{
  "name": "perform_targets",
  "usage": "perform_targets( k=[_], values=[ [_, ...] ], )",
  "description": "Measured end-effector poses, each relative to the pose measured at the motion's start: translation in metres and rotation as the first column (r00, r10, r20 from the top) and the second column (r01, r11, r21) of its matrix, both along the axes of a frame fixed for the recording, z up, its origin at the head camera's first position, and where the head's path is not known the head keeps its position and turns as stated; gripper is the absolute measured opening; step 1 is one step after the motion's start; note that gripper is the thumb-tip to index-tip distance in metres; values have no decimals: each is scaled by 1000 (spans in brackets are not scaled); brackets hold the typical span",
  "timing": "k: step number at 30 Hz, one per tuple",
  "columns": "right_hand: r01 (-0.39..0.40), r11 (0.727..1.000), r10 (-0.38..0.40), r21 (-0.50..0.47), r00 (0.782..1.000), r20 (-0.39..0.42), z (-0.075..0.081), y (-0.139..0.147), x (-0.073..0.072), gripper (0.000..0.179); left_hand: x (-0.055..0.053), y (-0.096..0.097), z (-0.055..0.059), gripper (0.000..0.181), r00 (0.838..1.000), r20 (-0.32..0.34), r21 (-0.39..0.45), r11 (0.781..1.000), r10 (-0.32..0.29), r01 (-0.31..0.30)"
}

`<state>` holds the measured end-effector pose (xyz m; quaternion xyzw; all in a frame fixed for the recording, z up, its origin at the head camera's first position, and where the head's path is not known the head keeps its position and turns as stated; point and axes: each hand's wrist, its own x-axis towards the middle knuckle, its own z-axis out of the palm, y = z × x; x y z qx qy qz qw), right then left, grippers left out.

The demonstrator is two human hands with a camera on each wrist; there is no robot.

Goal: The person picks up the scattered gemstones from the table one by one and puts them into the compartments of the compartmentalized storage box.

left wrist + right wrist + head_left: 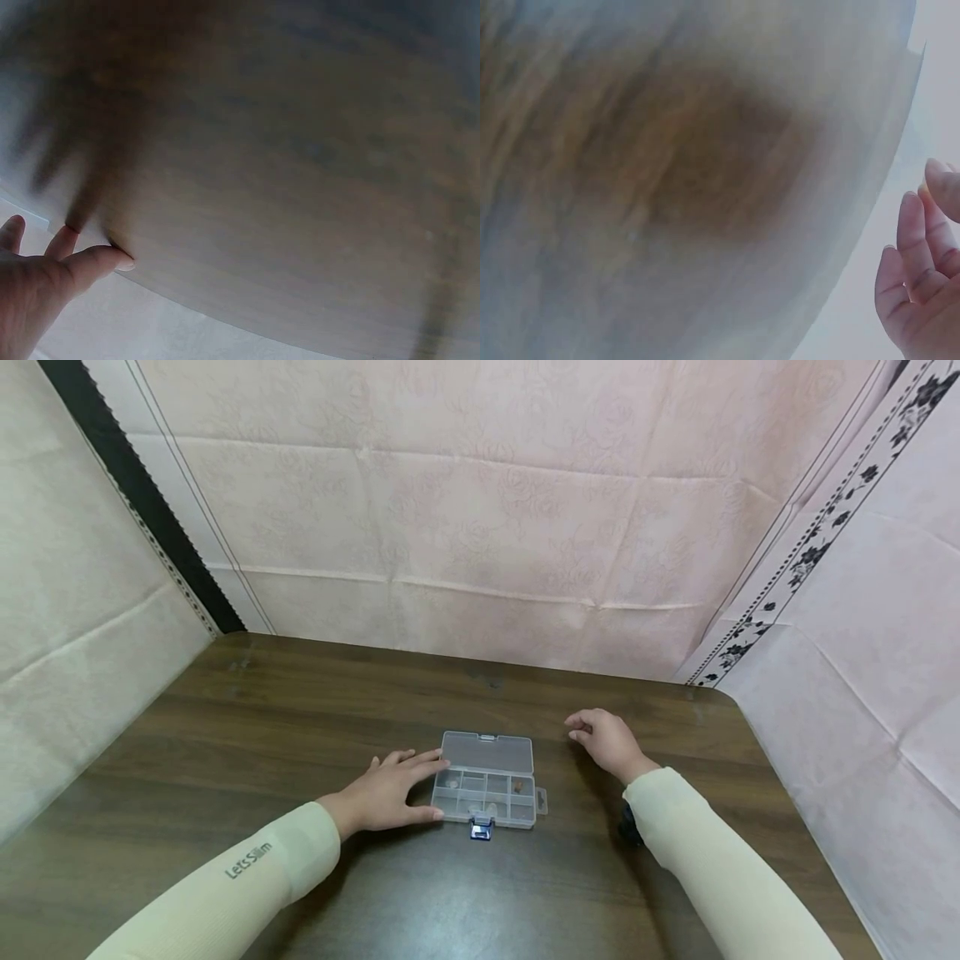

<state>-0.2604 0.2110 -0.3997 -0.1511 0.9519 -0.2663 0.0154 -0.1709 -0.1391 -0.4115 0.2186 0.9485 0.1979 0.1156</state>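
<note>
A clear plastic compartment box [472, 810] lies on the table with its lid [487, 753] folded back. My left hand [386, 793] is at the box's left side, fingers spread, with fingertips right at its edge and the thumb by the front left corner. A small brown piece [517, 786] lies in a right compartment and a small pale piece [452, 783] in a left one. At the front edge is a small shiny blue piece [481, 831]. Right of the box, my right hand [611, 745] hovers over the table, fingers loosely bent, thumb near the index fingertip, no object visible in it.
The brown wood-grain table [337, 693] has rounded back corners. Pale cloth walls [480, 527] stand behind it and on both sides. A hanging tab [542, 801] juts from the box's right side. A dark band [628, 827] shows under my right wrist.
</note>
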Motion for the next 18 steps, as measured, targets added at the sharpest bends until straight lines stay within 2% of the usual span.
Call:
perform_targets(
  k=[18],
  values=[
    [-100,994,91,-52,985,-149,12,-23,26,21,1,0,-1,74,1000,-3,1,1000,2,-2]
  ],
)
